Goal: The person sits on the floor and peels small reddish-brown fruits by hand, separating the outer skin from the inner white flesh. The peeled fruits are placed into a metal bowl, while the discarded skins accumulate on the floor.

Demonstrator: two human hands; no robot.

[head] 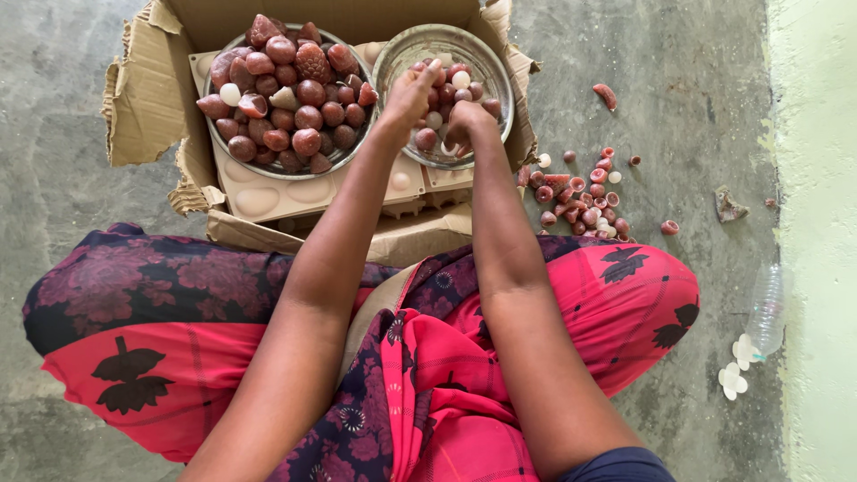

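- the left hand (409,94) reaches over the rim of the right bowl (489,62), fingers bent and tips pinched near a pale bit at the top of the pile; whether it actually grasps a piece i cannot tell from here.
- the right hand (466,120) sits curled beside it, low in the same bowl, knuckles up, fingers folded under as if clenched on a small fruit; what it holds is hidden.
- both hands work over that bowl, it seems, so whatever comes off drops straight into it; it holds a shallow layer of small reddish and white pieces (446,94), too jumbled to count.
- there are two metal bowls. the left bowl (353,143) is heaped with brown-red fruit (295,98), well over twenty, a few showing white flesh.
- both bowls rest on one pale moulded tray (268,192) inside one torn cardboard box (147,89), which keeps them raised and close to the knees.
- to the right on the concrete floor (678,116) lies a heap of cut red caps (580,196), roughly twenty, tossed clear of the box, with a few strays further out.
- one clear plastic bottle (768,308) lies by the wall, some white scraps (734,370) beside it.
- the person sits cross-legged, red patterned cloth (178,357) over the lap.
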